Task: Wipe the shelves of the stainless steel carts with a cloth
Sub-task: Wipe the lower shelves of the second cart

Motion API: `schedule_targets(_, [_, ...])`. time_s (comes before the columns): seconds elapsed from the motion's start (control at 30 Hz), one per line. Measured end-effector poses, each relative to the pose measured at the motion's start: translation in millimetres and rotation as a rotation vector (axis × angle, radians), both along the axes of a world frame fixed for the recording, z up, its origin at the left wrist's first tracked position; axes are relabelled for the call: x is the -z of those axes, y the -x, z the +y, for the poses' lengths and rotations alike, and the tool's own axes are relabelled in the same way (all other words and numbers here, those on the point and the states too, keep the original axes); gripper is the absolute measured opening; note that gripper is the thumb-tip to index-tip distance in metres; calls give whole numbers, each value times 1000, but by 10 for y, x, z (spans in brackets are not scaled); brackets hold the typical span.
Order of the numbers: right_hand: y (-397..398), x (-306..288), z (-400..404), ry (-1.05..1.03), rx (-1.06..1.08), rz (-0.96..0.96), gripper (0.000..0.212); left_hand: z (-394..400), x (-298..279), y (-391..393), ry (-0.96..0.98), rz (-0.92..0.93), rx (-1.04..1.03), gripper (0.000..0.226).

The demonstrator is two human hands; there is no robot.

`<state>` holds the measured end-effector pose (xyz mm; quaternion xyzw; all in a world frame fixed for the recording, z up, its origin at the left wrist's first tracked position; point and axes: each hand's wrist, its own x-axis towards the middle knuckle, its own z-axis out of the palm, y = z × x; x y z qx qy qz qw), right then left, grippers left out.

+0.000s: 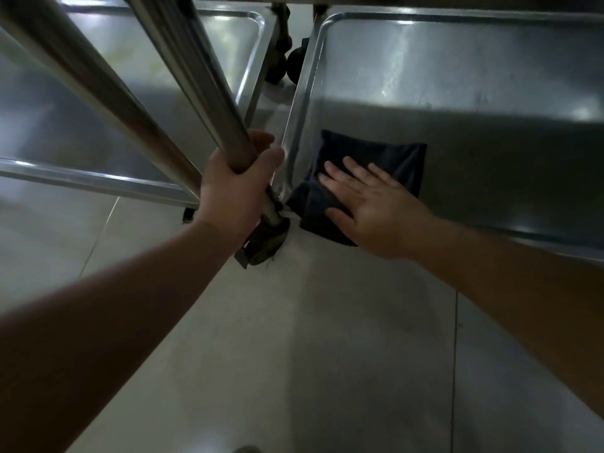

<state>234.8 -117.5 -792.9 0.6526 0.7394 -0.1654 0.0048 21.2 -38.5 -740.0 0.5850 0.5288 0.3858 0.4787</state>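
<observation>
My right hand (376,204) is flat on the cloth (369,178), fingers straight and spread a bit, palm pressing it down onto the bottom shelf (474,125) of the right-hand cart. The cloth is dark, navy or near black, folded into a rough square. It sits in the near left corner of that shelf, and its lower edge hangs over the shelf's front lip right by the corner.

My left hand (235,188) is wrapped around the upright post (209,103) at that same corner, fingers and thumb curled tight round the tube, so I'm gripping it. Just below my fist the post runs down to a caster wheel (266,243) that looks pretty grimy, with what seems to be a brake tab sticking out on the near side.

The shelf is a shallow steel tray with a raised rim and rounded corners; the far half catches the light and the near half is in shadow. To the left there's a second cart's shelf (108,103), same tray style, with another post (85,83) crossing in front of it. Between the two carts, further back, there are a couple of dark wheels (287,63). Everything stands on a pale tiled floor (294,338).
</observation>
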Motion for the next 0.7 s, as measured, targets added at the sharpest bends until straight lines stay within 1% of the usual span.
schedule_targets(0.03, [-153,-4,-91,8,11,-11,74,-12,-4,-10,-8,-19,6,15])
schedule_targets(0.07, [-328,-4,-154,18,43,-21,76,-16,-5,-14,-13,-18,6,12])
schedule_targets(0.13, [-726,5,-189,30,169,-60,79,-15,2,-14,-8,-9,-16,17])
schedule_targets(0.23, [-1164,27,-18,47,450,-118,83,-7,34,-41,10,-43,-43,20])
schedule_targets(0.3, [-1115,64,251,48,617,-131,81,-16,39,-63,18,-55,-74,21])
schedule_targets(0.37, [-820,67,547,36,672,-124,77,-15,50,-86,19,-62,-109,21])
schedule_targets(0.43, [-436,34,759,26,571,-111,74,-10,49,-111,14,-54,-120,20])
schedule_targets(0.53, [18,5,787,13,199,-93,74,-12,25,-131,20,-73,-133,21])
schedule_targets(0.6, [-6,-30,634,25,-17,-40,76,-14,20,-137,21,-69,-132,21])
schedule_targets(0.63, [-110,-42,546,23,-79,-18,76,-17,15,-134,27,-68,-128,20])
schedule_targets(0.7, [-422,-51,424,-4,-85,-34,77,-11,-1,-117,44,-74,-105,19])
